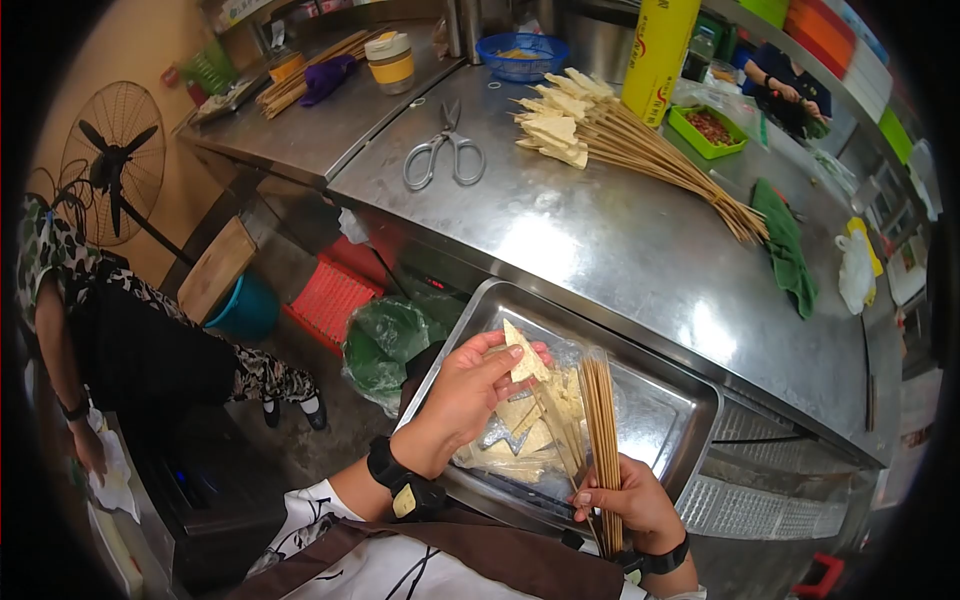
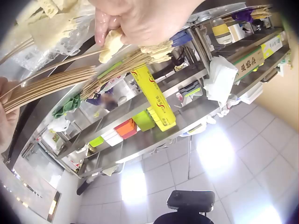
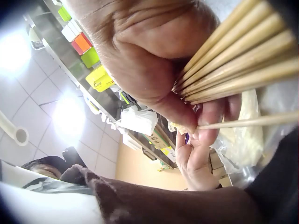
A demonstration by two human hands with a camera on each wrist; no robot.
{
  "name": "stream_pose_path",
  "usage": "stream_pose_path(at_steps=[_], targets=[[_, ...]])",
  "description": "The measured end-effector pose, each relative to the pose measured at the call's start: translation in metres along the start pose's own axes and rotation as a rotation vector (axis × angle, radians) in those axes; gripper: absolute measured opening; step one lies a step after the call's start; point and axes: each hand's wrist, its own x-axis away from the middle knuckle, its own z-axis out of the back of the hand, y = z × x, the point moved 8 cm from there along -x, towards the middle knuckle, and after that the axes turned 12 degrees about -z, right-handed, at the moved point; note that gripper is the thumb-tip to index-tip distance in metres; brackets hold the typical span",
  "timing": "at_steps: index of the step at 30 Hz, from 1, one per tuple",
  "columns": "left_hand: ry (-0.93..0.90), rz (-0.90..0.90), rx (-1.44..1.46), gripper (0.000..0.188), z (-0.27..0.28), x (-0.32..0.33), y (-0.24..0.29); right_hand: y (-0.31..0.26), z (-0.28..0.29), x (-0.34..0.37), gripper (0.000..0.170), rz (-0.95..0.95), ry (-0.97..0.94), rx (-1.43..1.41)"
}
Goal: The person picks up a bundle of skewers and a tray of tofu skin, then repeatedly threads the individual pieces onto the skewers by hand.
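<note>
My left hand [image 1: 462, 398] pinches a pale yellow, triangular slice [image 1: 522, 354], which looks like dried bean curd, between thumb and fingers. A bundle of bamboo skewers [image 1: 600, 420] stands in the grip of my right hand [image 1: 638, 502]. Thumb and forefinger of that hand also pinch a single skewer [image 3: 257, 121], apart from the bundle. In the left wrist view this skewer's far end meets the slice [image 2: 111, 45]. Beneath both hands, more slices [image 1: 518, 412] lie in a clear plastic bag inside a metal tray [image 1: 708, 410].
Finished-looking skewers [image 1: 660, 150] with slices on their ends lie on the steel counter [image 1: 440, 215]. Scissors [image 1: 445, 150], a blue basket [image 1: 545, 62], a yellow box [image 1: 660, 55], a green tray [image 1: 735, 140] and a green cloth [image 1: 785, 245] are there too. Another person [image 1: 110, 320] stands at left.
</note>
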Motion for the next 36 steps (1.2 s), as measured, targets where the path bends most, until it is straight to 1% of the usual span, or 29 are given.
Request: stream_pose_path(at_steps=[10, 16, 18, 24, 27, 31, 33, 34, 36], targets=[[0.013, -0.036, 0.002, 0.028, 0.002, 0.002, 0.005, 0.000, 0.000, -0.001, 0.015, -0.014, 0.027, -0.019], [-0.030, -0.055, -0.033, 0.028, -0.003, 0.004, 0.007, 0.000, 0.002, -0.002, 0.015, 0.006, 0.039, 0.013], [-0.072, -0.073, -0.044, 0.028, -0.006, 0.005, 0.005, 0.001, 0.003, -0.003, 0.016, 0.010, 0.033, 0.011], [-0.088, -0.094, -0.090, 0.028, -0.009, 0.010, 0.003, 0.001, 0.004, -0.003, 0.015, 0.032, 0.034, -0.018], [-0.115, -0.103, -0.090, 0.029, -0.005, 0.011, -0.009, 0.000, 0.005, -0.003, 0.015, 0.032, 0.047, -0.028], [-0.116, -0.100, -0.026, 0.030, -0.011, 0.015, -0.011, 0.001, 0.005, -0.004, 0.014, 0.041, 0.036, -0.036], [-0.176, -0.109, -0.017, 0.030, -0.015, 0.017, -0.013, 0.000, 0.005, -0.003, 0.017, 0.017, 0.076, -0.035], [-0.175, -0.108, -0.017, 0.030, -0.015, 0.018, -0.013, -0.001, 0.004, -0.003, 0.017, 0.015, 0.076, -0.036], [-0.170, -0.059, -0.074, 0.030, -0.014, 0.020, -0.015, -0.002, 0.003, -0.002, 0.016, 0.008, 0.082, -0.051]])
